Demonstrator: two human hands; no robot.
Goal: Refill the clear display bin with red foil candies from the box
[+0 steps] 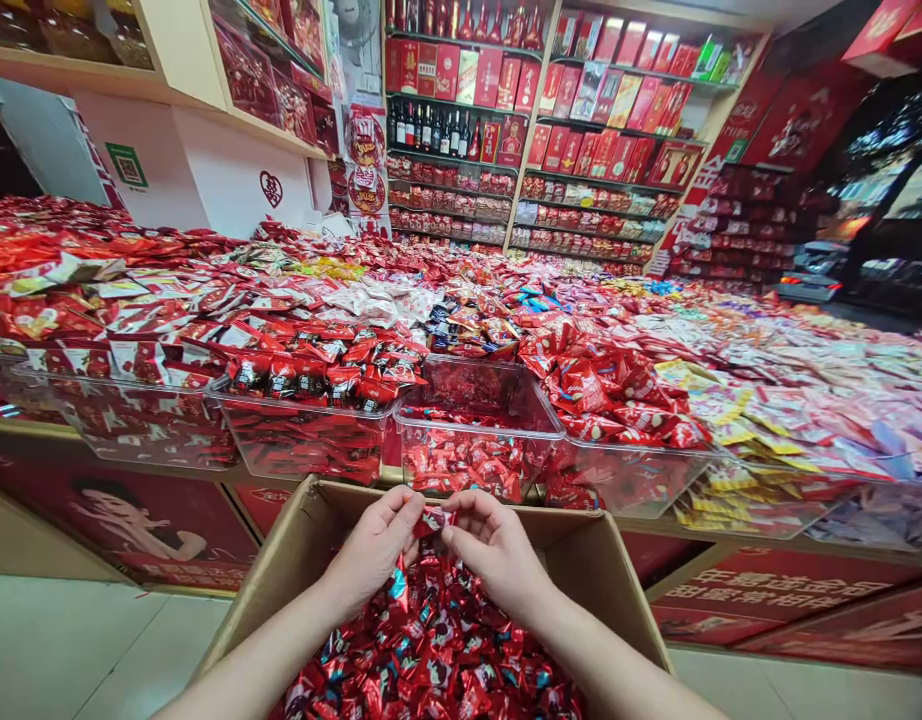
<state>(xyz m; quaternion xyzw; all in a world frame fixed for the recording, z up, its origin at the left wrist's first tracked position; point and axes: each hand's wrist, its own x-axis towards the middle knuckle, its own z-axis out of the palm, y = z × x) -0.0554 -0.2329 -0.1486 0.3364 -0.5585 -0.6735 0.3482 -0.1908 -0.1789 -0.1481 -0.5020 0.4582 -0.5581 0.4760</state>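
Note:
Between my two hands is a red wrapped candy [433,520], pinched at its ends over an open cardboard box [632,590]. My left hand [382,545] grips one twisted end with thumb and finger. At the other end, my right hand [495,548] closes its thumb and fingertips on the wrapper. Below the hands, many red foil candies [438,650] with blue and dark patches fill the box. Just beyond the box's far edge stands a clear plastic bin [480,432], partly filled with similar red candies.
More clear bins of packed sweets line the counter front: red and black packets [318,370] to the left, heaped red candies [603,390] to the right, yellow packets [761,420] further right. Shelves [543,110] with bottles and red boxes rise behind. Tiled floor [93,640] lies at lower left.

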